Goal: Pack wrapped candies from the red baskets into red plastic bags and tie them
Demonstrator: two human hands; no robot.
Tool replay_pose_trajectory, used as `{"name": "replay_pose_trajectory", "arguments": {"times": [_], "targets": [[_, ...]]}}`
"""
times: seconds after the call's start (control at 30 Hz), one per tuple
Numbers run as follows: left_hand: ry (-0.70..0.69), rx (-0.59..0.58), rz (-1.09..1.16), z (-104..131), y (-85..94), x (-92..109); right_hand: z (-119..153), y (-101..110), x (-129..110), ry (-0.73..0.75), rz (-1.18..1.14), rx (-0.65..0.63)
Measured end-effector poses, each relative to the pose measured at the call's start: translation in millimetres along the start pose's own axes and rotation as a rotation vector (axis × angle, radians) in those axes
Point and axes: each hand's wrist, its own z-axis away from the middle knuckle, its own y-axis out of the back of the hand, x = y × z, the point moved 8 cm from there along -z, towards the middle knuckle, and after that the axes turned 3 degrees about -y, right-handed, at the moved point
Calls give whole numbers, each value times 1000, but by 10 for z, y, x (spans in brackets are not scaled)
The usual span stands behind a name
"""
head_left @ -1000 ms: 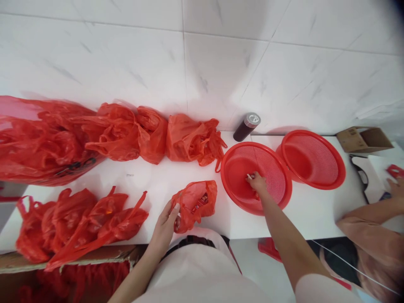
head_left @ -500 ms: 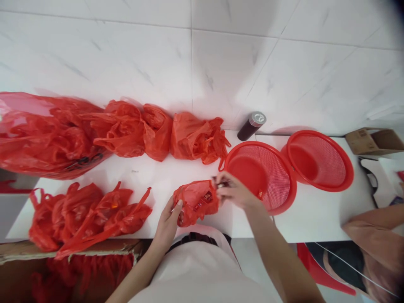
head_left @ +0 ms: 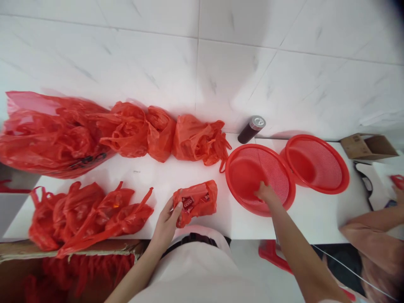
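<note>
Hands (head_left: 168,217) at crinkled plastic bag (head_left: 202,208), round basket (head_left: 279,170)

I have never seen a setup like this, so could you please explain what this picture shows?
There is no machine here: a person works bare-handed, and the view comes from a camera worn on that person's head, looking forward and down. The left hand has an open red plastic bag in its grip, with small dark-red packets inside. The right hand is inside a round red plastic basket with mesh walls; whether it holds anything cannot be made out. On the white table there are also a second such basket, a dark cylindrical bottle with a silvery lid, and bunched red plastic bags. At the right edge, another person's arm shows.
</note>
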Motion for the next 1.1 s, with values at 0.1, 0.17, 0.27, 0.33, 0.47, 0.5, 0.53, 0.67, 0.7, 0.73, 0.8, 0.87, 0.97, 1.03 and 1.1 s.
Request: {"name": "replay_pose_trajectory", "arguments": {"times": [0.1,0.17,0.27,0.33,0.47,0.5,0.53,0.67,0.7,0.73,0.8,0.87,0.97,1.03,1.1], "targets": [[-11,-19,-3,15,-12,51,-83,-136,173,-18,-43,-31],[8,-3,0,39,14,54,-53,-207,112,26,-110,-57],[40,56,-3,81,109,5,115,-226,-200,152,-275,-99],[34,93,-17,100,180,-36,359,-205,-519,269,-393,-125],[22,121,-14,137,261,-99,1198,-294,-1291,608,-661,-308],[19,122,-6,152,269,-96,1432,-363,-1468,709,-634,-354],[14,122,2,171,274,-82,1641,-413,-1620,820,-571,-337],[-8,94,-21,273,281,17,1962,-837,-1900,1000,138,-137],[-11,82,-29,300,284,37,1915,-950,-1894,974,289,-121],[-13,69,-36,325,289,51,1849,-1043,-1873,941,393,-122],[-21,49,-37,366,307,71,1716,-1161,-1822,883,490,-142],[-35,53,-26,395,345,87,1633,-1225,-1772,849,568,-167],[-55,96,-6,425,445,108,1679,-1204,-1751,865,631,-240],[-59,135,25,448,530,118,1838,-1068,-1777,926,635,-289],[-77,168,54,479,612,152,2086,-790,-1841,1037,524,-321]]}}
